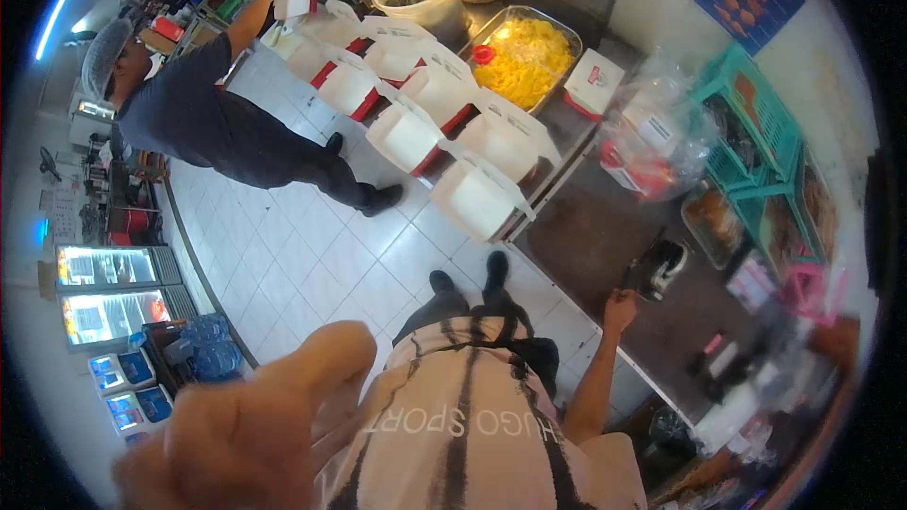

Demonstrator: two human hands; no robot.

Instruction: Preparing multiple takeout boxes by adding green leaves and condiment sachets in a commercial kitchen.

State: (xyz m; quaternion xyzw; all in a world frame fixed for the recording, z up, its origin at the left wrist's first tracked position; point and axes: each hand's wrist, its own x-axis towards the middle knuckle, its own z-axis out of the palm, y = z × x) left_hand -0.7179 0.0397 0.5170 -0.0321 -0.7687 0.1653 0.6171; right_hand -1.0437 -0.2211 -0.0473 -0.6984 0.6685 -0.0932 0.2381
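My left hand (234, 418) is raised close to the camera at the lower left. It is large and blurred with the fingers curled, and whether anything is in it cannot be seen. Over the dark brown tabletop (567, 248), my right hand (621, 308) has its fingers drawn together at the near edge of a black object with a white part (659, 265). Blur hides what that object is. Forward of me, several open white-and-red takeaway boxes (478, 198) stand in two rows along a counter.
Behind the boxes sit a metal tray of yellow food (528, 57) and a white bucket (418, 0). A closed box (595, 81), a clear plastic bag (648, 134) and teal baskets (751, 120) stand to the right. A co-worker in a hairnet (205, 113) reaches toward the far boxes.
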